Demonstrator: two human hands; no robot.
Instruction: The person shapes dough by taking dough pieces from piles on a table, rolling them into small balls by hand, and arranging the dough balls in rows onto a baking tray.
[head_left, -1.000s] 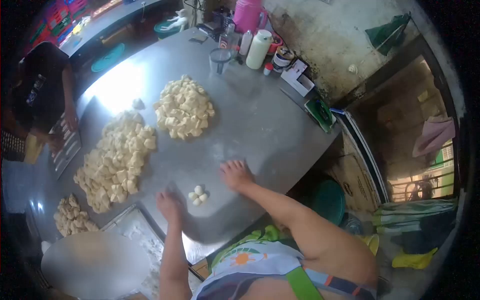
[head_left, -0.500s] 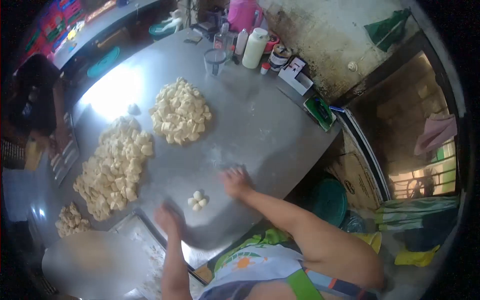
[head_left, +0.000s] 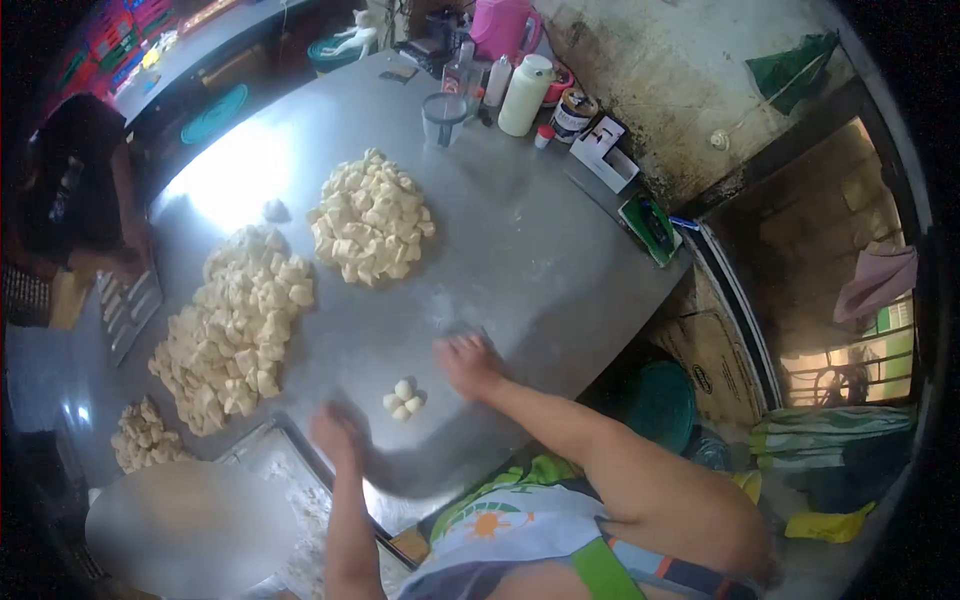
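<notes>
My right hand (head_left: 468, 366) is cupped palm-down on the metal table, fingers curled close together. My left hand (head_left: 335, 436) presses on the table nearer the front edge, its fingers also curled and slightly blurred. Whatever lies under either palm is hidden. Between the hands sits a tight cluster of several smooth white dough balls (head_left: 404, 401), touching neither hand. Beyond them rises a round heap of cut dough pieces (head_left: 370, 220). A longer dough pile (head_left: 235, 330) spreads to the left of my hands, with a small dough pile (head_left: 145, 437) at its near end.
A floured tray (head_left: 290, 490) lies at the near left, beside a blurred round shape (head_left: 190, 530). Across the table a co-worker (head_left: 75, 190) handles a slotted metal tray (head_left: 130, 310). A flask (head_left: 526, 95), a clear cup (head_left: 443, 118) and a white box (head_left: 605, 153) stand along the wall.
The view has shifted slightly, moving the table rightward in frame. Against the table, both my hands have moved slightly left. The dough ball cluster looks unchanged.
</notes>
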